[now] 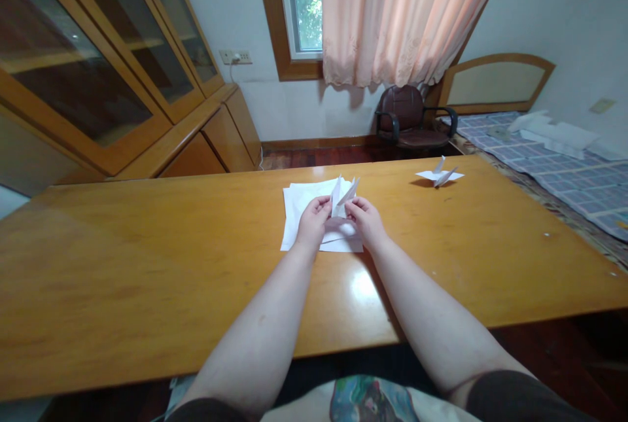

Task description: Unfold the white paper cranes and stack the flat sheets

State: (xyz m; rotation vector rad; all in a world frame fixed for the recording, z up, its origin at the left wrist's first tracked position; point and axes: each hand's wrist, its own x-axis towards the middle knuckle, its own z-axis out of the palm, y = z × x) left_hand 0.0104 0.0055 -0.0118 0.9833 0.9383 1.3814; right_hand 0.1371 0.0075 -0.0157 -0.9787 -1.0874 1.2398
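The left hand [313, 219] and the right hand [367, 215] are working together on a folded paper piece [338, 209], which is standing with narrow points upward above white paper sheets [296, 206] on the desk [147, 271]. The sheets are lying around the middle of the desk's length, closer to its far edge than to its near edge. The fingers of the left hand are pinching the left side of the piece; the fingers of the right hand are pinching its lower right side. Whether the piece is touching the sheets cannot be told from this view. Near the desk's far right corner, a second folded figure [438, 176] is resting apart from the hands, its flat flaps spreading to both sides and its slender points rising between them. Judging by that figure, the step in hand is probably shaping or opening the flaps of the held piece, with the main folding apparently nearing its end. The next move is likely calling for an even, light pull at both sides, with the fingers gripping close to the creases; excess force could be tearing or crumpling the thin paper.
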